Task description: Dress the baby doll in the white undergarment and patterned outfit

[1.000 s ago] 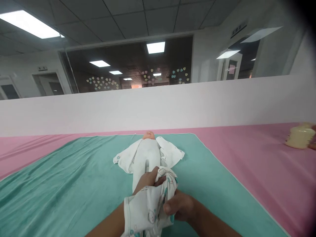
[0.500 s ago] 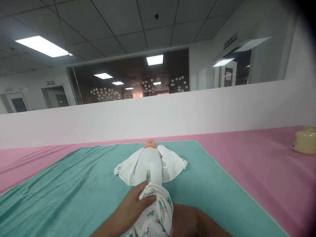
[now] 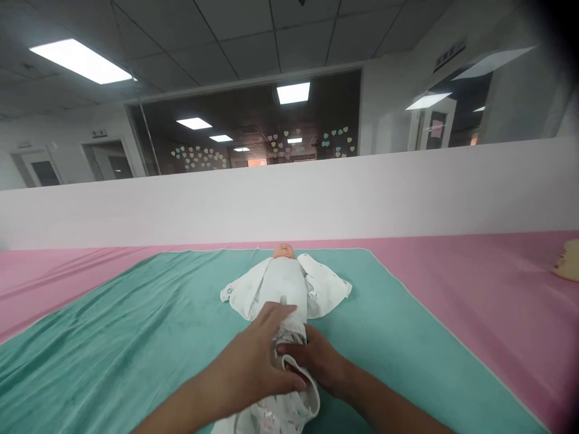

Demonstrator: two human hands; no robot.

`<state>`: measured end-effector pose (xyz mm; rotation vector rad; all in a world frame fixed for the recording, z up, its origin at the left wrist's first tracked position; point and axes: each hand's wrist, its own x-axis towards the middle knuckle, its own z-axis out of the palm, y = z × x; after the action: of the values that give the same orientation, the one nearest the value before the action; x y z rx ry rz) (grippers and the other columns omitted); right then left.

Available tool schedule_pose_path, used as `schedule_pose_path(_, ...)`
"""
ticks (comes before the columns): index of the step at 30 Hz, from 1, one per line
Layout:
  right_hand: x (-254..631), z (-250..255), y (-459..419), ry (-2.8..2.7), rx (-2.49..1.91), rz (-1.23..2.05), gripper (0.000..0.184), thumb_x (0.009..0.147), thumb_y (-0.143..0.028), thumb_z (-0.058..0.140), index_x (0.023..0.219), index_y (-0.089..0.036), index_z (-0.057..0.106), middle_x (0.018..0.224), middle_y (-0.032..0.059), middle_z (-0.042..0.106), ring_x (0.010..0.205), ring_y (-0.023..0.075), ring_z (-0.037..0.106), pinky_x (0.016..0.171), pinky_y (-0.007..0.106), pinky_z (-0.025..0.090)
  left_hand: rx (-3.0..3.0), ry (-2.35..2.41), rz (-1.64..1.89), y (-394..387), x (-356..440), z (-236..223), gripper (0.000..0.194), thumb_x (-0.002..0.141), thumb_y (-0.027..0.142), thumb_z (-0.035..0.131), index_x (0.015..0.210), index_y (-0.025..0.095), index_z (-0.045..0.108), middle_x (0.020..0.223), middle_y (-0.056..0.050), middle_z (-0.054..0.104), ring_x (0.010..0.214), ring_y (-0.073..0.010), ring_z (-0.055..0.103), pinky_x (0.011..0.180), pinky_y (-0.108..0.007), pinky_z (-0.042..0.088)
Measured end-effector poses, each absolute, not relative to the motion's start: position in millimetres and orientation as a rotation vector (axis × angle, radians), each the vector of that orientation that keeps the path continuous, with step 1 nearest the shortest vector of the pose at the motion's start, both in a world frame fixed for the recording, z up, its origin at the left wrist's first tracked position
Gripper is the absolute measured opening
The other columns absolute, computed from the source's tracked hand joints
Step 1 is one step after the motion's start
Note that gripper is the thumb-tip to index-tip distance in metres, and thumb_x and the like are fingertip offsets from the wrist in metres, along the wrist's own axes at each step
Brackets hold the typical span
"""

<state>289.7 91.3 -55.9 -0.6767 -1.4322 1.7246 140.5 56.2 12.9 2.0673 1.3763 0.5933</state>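
A baby doll [image 3: 283,278] in white lies on its back, head away from me, with a white top [image 3: 329,289] spread out at both sides. White printed baby trousers [image 3: 271,416] are bunched around the doll's lower leg, nearest to me. My left hand [image 3: 260,355] curves over the leg from the left, its thumb on the trouser fabric and its fingers reaching over the leg. From the right, my right hand [image 3: 323,358] grips the bunched cloth, thumb inside the fold. The doll's feet are hidden by cloth and hands.
A green cloth [image 3: 172,337] lies under the doll, over a pink surface [image 3: 479,277]. A low white wall [image 3: 226,208] runs behind it. At the right edge stands a pale yellow container [image 3: 569,262], partly out of view.
Both hands have moved forward, up the doll's legs, taking the trousers along. My right hand, earlier inside or behind the cloth, now shows its fingers on it. The view has shifted slightly.
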Motion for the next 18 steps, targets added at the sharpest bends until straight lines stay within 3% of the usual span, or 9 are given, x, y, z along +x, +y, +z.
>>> schedule_pose_path(4,291,-64,92,-1.414,-0.722,1.695,0.031,0.071,-0.036,0.065,0.093,-0.015,0.062,0.080,0.0029,0.063,0.075,0.0160,0.056,0.068,0.028,0.043,2.232,1.439,0.533,64,151,-22,0.072,0.066,0.023,0.059,0.132,0.032,0.033,0.132,-0.005,0.036,0.095,-0.0221,0.054,0.075,-0.030,0.045)
schedule_pose_path(8,296,-66,93,-1.421,-0.627,1.850,0.049,0.063,-0.034,0.072,0.106,-0.016,0.058,0.093,0.0053,0.062,0.089,0.0200,0.057,0.080,0.033,0.043,2.103,1.437,0.608,71,136,-43,0.059,0.066,0.011,0.046,0.123,0.025,0.042,0.119,-0.005,0.051,0.097,-0.0208,0.054,0.080,-0.029,0.043)
schedule_pose_path(12,305,-67,96,-1.653,-0.504,1.958,0.056,0.058,-0.029,0.076,0.108,-0.017,0.056,0.100,0.0043,0.059,0.095,0.0198,0.054,0.084,0.033,0.041,2.083,1.486,0.525,64,122,-44,0.046,0.065,0.012,0.048,0.109,0.024,0.053,0.102,-0.003,0.061,0.092,-0.0229,0.056,0.076,-0.029,0.042)
schedule_pose_path(14,309,-73,97,-1.820,-0.602,1.836,0.048,0.058,-0.028,0.074,0.101,-0.017,0.057,0.094,0.0020,0.058,0.089,0.0184,0.053,0.076,0.029,0.042,2.070,1.536,0.423,59,121,-44,0.043,0.065,0.014,0.050,0.106,0.025,0.055,0.097,-0.003,0.063,0.087,-0.0231,0.058,0.071,-0.028,0.042)
schedule_pose_path(18,312,-92,96,-1.988,-0.884,1.288,0.015,0.072,-0.026,0.059,0.083,-0.016,0.055,0.079,-0.0011,0.055,0.072,0.0130,0.048,0.062,0.023,0.034,2.125,1.556,0.338,57,126,-46,0.042,0.066,0.012,0.048,0.106,0.024,0.054,0.098,-0.005,0.063,0.088,-0.0229,0.057,0.071,-0.029,0.041)
